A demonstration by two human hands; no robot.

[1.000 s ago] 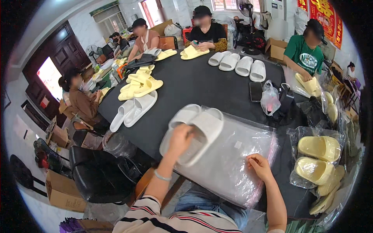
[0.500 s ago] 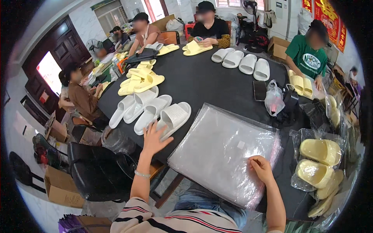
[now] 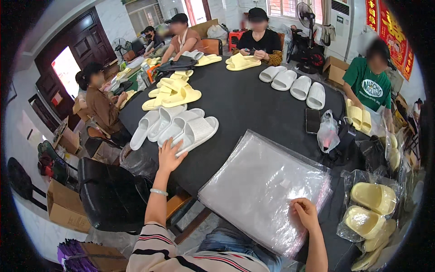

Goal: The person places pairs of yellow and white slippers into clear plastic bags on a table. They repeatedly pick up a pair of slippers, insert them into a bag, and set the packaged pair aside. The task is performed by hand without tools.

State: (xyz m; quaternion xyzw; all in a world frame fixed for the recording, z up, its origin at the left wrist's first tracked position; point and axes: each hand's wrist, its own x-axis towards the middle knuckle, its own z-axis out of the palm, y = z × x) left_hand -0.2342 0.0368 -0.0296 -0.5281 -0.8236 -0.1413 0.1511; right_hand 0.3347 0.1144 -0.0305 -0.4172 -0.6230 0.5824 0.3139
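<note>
My left hand [image 3: 170,154] is at the heel ends of the two nearest pale grey slippers [image 3: 199,132], its thumb and fingers closing round the heels. These slippers lie side by side, pressed close to another pale grey pair [image 3: 144,130] on their left. A stack of clear plastic bags [image 3: 253,181] lies flat in front of me, at the table's near edge. Over the right part of that stack rests my right hand [image 3: 306,213], thumb and forefinger pinched together at the film. Whether a layer of film is caught between the fingertips cannot be made out.
Yellow slippers [image 3: 174,93] are heaped beyond the grey ones on the black table [image 3: 235,109]. Bagged yellow slippers [image 3: 372,198] lie at right, near a phone [image 3: 312,121] and a small plastic bag [image 3: 328,131]. A black chair [image 3: 111,195] stands at left. Several people work around the table.
My left hand has drawn the nearest grey slippers leftward, closer together, and its spread fingers have closed in. The right hand stays at the bag stack. The whole view has shifted slightly.
</note>
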